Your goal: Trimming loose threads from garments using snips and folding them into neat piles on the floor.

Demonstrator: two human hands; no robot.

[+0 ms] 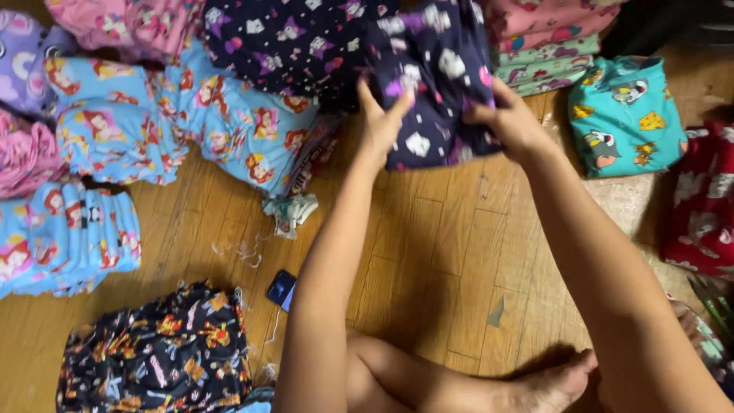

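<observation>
Both my hands grip a folded dark navy printed garment (437, 84) held up over the wooden floor. My left hand (380, 122) clasps its left lower edge, fingers curled over the cloth. My right hand (511, 122) pinches its right edge. The garment's top merges with a larger navy printed pile (298, 42) behind it. My crossed legs and a bare foot (550, 386) lie below.
Light blue printed clothes (222, 115) are heaped at left, with a folded stack (65, 237) below them. A black printed pile (157, 356) lies bottom left beside a small dark phone (281, 289). A teal garment (623, 115), a pink-green stack (547, 38) and a red garment (703, 206) sit right.
</observation>
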